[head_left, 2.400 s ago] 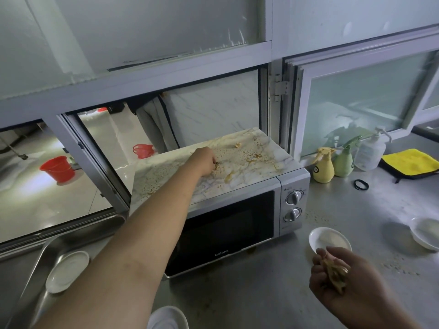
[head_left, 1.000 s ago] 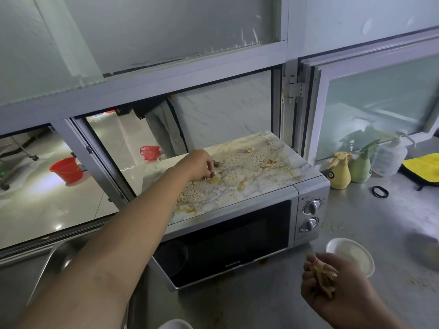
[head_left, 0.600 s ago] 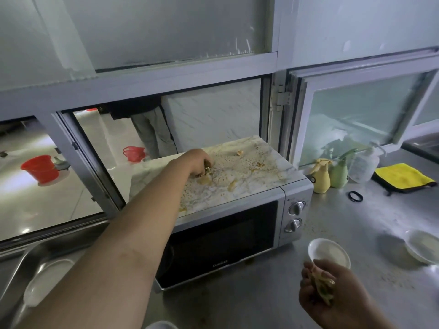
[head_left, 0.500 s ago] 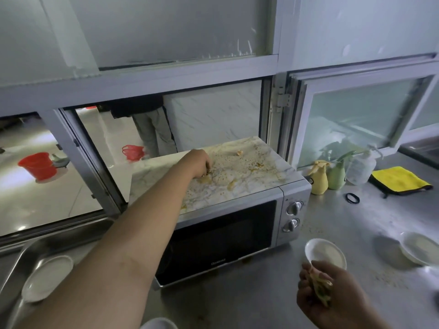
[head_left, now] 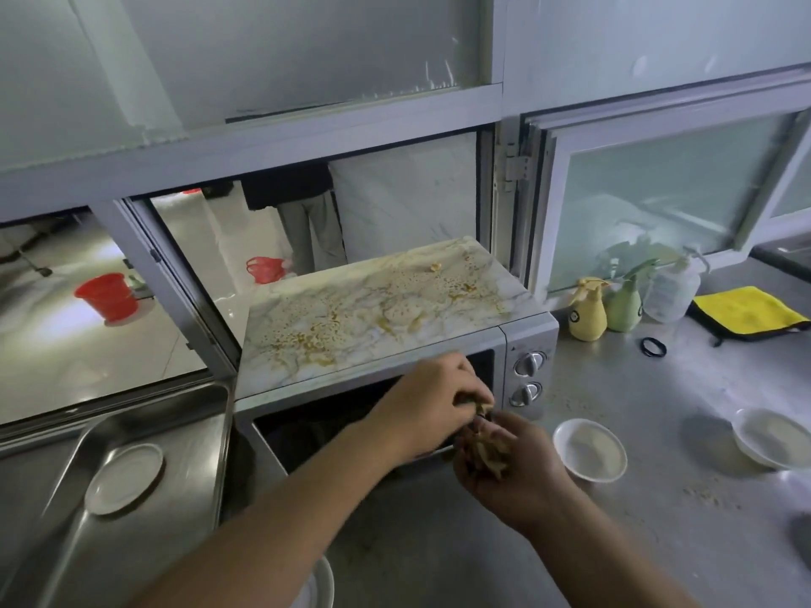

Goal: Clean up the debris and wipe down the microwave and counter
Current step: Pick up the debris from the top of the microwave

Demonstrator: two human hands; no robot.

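Two hands met before the microwave (head_left: pixel 522 344): left hand (head_left: pixel 432 403) pinched debris scraps (head_left: pixel 476 405) over right hand (head_left: pixel 509 471), which cupped more.

The surface (head_left: pixel 658 432) is showing as dull brushed metal, gritty with crumbs. The microwave (head_left: pixel 529 344) is wearing a marbled top (head_left: pixel 351 326), glossy and stained. The tray (head_left: pixel 184 432) is gleaming like steel; the yellow cloth (head_left: pixel 746 309) is looking soft, napped.

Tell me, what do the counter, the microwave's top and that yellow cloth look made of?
Counter: likely brushed stainless steel, grey with dull reflections. Microwave top: marble-patterned, perhaps a stuck-on film, glossy, stained. Yellow cloth: soft, fuzzy, probably microfibre, dark-edged.
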